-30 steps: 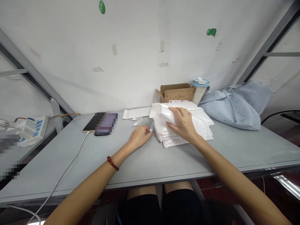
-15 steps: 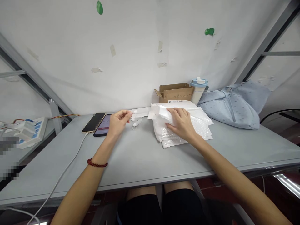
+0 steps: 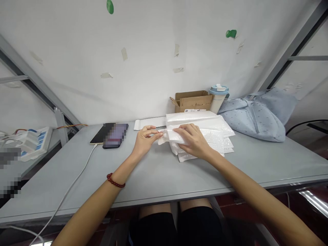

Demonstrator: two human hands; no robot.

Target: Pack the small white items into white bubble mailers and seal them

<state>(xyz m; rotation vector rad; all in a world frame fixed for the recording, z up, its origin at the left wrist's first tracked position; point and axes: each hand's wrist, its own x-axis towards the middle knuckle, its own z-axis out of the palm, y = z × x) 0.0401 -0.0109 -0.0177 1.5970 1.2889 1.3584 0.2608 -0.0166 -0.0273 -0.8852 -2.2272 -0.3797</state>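
Observation:
My right hand (image 3: 193, 140) is closed around a small white box (image 3: 175, 135), held above a pile of white bubble mailers (image 3: 212, 140). At the box's left end a whitish, see-through flap (image 3: 163, 137) sticks out. My left hand (image 3: 147, 138) pinches thumb and forefinger right at that flap. Whatever lies between those fingertips is too small to make out. Behind my left hand, a long flat white box (image 3: 150, 122) lies along the wall.
Two phones, one black (image 3: 102, 134) and one with a lit screen (image 3: 115, 136), lie left with a white cable (image 3: 74, 186). An open cardboard box (image 3: 196, 101), a blue-lidded cup (image 3: 217, 99) and a light blue cloth bag (image 3: 253, 118) stand behind and right.
My left hand has moved right, from beside the box to its flap end. The box in my right hand has come slightly down. The small white looped item on the table no longer shows.

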